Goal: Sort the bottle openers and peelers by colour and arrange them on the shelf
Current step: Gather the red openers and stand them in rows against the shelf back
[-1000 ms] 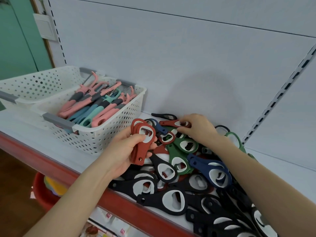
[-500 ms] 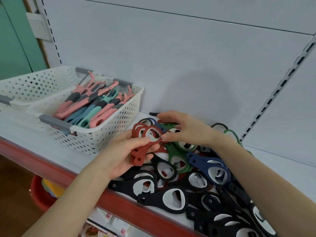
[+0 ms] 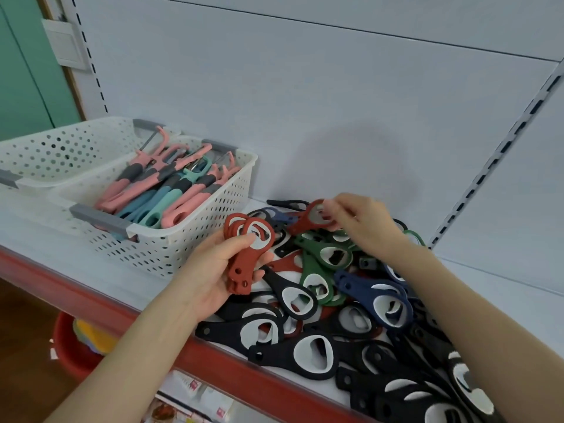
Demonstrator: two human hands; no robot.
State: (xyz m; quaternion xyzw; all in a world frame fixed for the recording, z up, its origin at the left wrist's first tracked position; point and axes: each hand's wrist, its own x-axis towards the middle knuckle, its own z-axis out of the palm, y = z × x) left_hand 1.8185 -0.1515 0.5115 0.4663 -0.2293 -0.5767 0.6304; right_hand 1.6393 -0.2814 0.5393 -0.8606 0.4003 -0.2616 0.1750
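While the left hand (image 3: 210,276) grips a stack of red openers (image 3: 242,267), the right hand (image 3: 366,227) pinches another red opener (image 3: 305,221) above the mixed pile (image 3: 308,352) on the shelf (image 3: 36,236). Sorting seems barely begun; peelers (image 3: 158,190) sit colour-mixed in the basket (image 3: 189,239).

The white, red-edged shelf (image 3: 42,236) bears two touching baskets (image 3: 189,251) and, beside them, a heap of openers (image 3: 317,352).

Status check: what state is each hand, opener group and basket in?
Left hand: grips a stack of red plastic bottle openers.
Right hand: pinches one red bottle opener above the pile.
Black, green, blue opener pile: jumbled, unsorted on shelf.
White perforated plastic basket: holds pink and teal peelers.
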